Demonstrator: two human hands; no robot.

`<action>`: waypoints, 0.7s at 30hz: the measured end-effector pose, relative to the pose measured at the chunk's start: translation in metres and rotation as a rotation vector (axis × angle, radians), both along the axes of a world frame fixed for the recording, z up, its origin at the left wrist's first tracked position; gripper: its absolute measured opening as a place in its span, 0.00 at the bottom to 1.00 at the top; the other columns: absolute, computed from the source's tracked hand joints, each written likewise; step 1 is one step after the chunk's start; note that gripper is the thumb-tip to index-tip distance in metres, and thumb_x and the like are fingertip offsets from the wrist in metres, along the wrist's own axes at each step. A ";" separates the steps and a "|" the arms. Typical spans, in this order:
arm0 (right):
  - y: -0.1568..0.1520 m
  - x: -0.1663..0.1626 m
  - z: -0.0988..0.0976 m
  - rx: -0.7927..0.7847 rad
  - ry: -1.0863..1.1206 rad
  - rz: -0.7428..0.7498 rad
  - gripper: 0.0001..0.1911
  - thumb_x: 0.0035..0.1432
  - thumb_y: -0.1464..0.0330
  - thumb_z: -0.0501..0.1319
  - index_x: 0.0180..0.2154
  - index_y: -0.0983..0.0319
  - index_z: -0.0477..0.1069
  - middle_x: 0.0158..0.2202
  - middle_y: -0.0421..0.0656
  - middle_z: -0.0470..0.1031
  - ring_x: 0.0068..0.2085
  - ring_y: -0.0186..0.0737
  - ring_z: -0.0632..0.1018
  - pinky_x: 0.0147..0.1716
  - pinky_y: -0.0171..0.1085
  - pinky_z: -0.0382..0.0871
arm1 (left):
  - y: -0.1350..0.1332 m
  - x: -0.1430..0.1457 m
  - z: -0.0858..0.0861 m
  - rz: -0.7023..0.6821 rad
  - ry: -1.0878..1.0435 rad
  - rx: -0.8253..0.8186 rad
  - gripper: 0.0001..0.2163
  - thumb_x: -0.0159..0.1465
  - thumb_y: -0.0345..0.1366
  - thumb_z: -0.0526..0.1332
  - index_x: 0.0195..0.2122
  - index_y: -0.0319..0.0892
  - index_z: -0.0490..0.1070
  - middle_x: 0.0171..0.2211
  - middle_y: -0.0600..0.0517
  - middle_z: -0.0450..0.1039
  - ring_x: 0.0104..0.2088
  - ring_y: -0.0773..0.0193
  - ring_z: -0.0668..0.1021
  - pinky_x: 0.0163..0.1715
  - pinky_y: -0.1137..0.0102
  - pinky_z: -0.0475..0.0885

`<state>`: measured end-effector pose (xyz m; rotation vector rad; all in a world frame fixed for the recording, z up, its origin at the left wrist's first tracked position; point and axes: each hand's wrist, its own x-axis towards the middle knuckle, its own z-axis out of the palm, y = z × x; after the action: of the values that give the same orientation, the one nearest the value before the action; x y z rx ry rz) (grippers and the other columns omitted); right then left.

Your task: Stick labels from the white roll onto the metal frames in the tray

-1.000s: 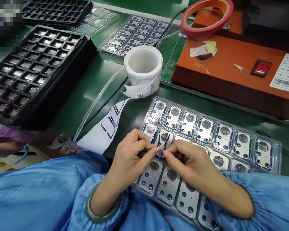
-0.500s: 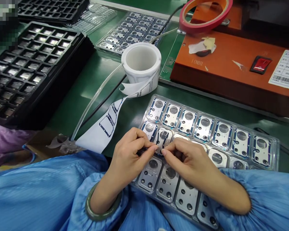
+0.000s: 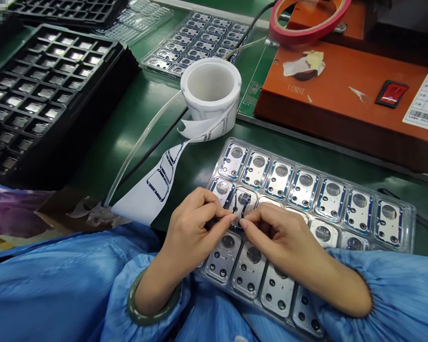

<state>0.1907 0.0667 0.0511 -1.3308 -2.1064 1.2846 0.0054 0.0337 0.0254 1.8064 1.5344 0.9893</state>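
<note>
Seen from the head camera, a clear tray (image 3: pixel 410 232) of metal plates (image 3: pixel 259 167) lies on the green worktop (image 3: pixel 128 111), and it serves as the landmark here. The left hand (image 3: pixel 201 223) and the right hand (image 3: pixel 276 235) meet above the tray's second row from its far edge, near its left end. A thin dark strip piece (image 3: pixel 235 202) runs between them, its two arms over one plate in that row. On each hand the thumb and index finger are pressed together, pinching a near end of the strip piece; whether it touches the plate cannot be told. The other fingers of both hands are curled in, and the forearms reach across the tray's near side in blue sleeves (image 3: pixel 395 285), with a green bangle (image 3: pixel 132 299) on the left wrist.

Plates in the tray's far row carry blue edging, while those in its near row show bare metal with dark round spots. Beyond the tray's far left corner stands a white roll (image 3: pixel 199 109), and its loose liner (image 3: pixel 146 204), printed with dark outlines, trails down to the left of the tray. Farther left of the tray sits a stack of black trays (image 3: pixel 103 104). Beyond the tray to the right are an orange machine (image 3: pixel 328 80) and, on top, a red tape roll (image 3: pixel 301 37).
</note>
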 end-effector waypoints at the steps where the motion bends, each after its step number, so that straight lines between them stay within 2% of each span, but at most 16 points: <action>1: 0.000 0.000 0.000 0.005 -0.001 0.003 0.07 0.60 0.70 0.58 0.29 0.61 0.70 0.25 0.37 0.70 0.26 0.32 0.70 0.24 0.32 0.59 | 0.000 0.000 0.000 -0.003 0.005 0.002 0.03 0.62 0.30 0.62 0.31 0.41 0.74 0.31 0.52 0.66 0.32 0.66 0.72 0.30 0.69 0.68; 14: -0.001 0.002 0.001 0.079 -0.011 0.056 0.07 0.60 0.73 0.58 0.29 0.62 0.70 0.26 0.37 0.69 0.27 0.30 0.70 0.25 0.31 0.59 | 0.000 -0.002 -0.001 -0.067 0.091 0.032 0.02 0.63 0.31 0.62 0.33 0.40 0.73 0.33 0.51 0.67 0.34 0.65 0.72 0.33 0.68 0.69; 21: -0.004 0.005 -0.001 0.209 -0.068 0.144 0.08 0.63 0.72 0.56 0.30 0.63 0.69 0.27 0.39 0.69 0.27 0.32 0.70 0.25 0.33 0.59 | 0.000 -0.002 -0.001 -0.081 0.120 0.040 0.02 0.63 0.31 0.61 0.34 0.40 0.73 0.33 0.51 0.67 0.35 0.65 0.71 0.33 0.68 0.68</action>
<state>0.1952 0.0626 0.0500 -1.1680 -2.3469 1.0488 0.0031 0.0340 0.0245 1.9713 1.5082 0.8931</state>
